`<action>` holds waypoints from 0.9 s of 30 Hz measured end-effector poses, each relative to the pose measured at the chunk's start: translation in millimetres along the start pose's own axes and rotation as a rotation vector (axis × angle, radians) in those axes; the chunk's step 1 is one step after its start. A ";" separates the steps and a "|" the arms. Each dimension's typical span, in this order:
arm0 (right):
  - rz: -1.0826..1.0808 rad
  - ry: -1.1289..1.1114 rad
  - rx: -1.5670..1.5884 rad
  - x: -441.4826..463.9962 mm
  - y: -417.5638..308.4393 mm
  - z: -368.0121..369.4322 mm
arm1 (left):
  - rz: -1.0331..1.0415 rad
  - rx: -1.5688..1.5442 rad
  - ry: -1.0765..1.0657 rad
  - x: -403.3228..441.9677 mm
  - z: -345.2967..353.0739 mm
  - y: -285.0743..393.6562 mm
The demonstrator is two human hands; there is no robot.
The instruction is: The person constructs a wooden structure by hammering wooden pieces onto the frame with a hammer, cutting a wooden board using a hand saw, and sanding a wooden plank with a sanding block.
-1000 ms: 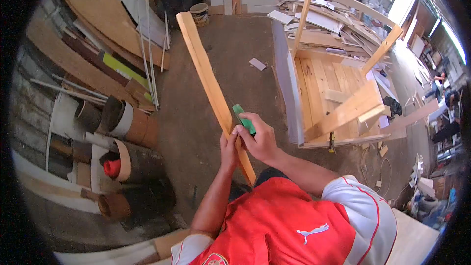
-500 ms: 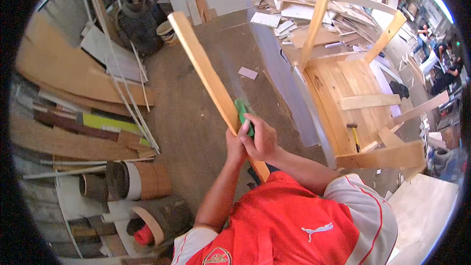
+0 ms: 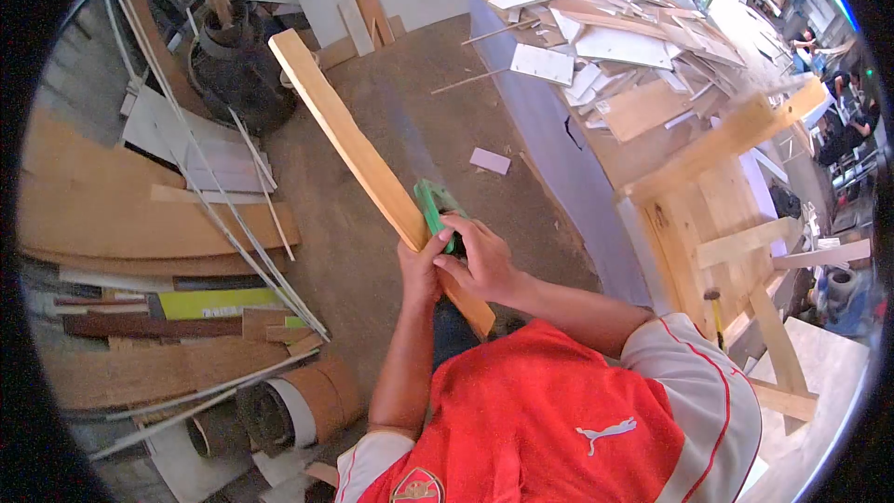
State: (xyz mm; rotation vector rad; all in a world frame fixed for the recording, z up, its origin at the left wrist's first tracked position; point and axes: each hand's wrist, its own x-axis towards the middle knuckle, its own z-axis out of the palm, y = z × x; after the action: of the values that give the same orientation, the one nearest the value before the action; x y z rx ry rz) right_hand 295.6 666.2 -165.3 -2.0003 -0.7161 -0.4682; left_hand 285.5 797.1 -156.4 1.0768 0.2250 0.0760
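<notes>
My left hand (image 3: 421, 272) is wrapped round a long pale wooden board (image 3: 349, 135), which slants from my waist up and to the left. In my right hand (image 3: 480, 261) is a small green tool (image 3: 433, 210), which looks like a hand plane. It lies along the right side of the board, just beyond my left hand. Both hands are close together, and the right fingers partly hide the tool. Below my hands, the near end of the board (image 3: 473, 314) shows against my body.
A wooden frame (image 3: 689, 224) stands to the right with a hammer (image 3: 715, 317) on it. Behind it, offcuts (image 3: 624, 37) cover a bench. Boards and thin strips (image 3: 200, 158) lean at left, near rolled sheets (image 3: 298, 405). People (image 3: 843, 126) are at far right.
My view has turned, so the frame and bench sit farther right and lower. The board's far end has shifted left, and more of the green tool shows. Both hands keep their hold.
</notes>
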 end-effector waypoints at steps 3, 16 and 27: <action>-0.005 0.048 0.039 59.4 22.9 44.3 | -0.045 0.089 -0.017 71.9 -41.1 27.3; 0.212 0.056 -0.135 285.6 130.3 169.3 | -0.075 0.094 -0.240 360.5 -95.8 102.4; 0.260 0.044 -0.157 457.7 314.4 215.4 | -0.164 0.231 -0.315 617.9 -60.8 112.8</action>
State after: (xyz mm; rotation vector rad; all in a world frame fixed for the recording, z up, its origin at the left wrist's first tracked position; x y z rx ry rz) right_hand 855.8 863.9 -209.0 -2.1861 -0.3935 -0.4215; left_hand 879.8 1008.7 -174.6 1.2790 0.0373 -0.2714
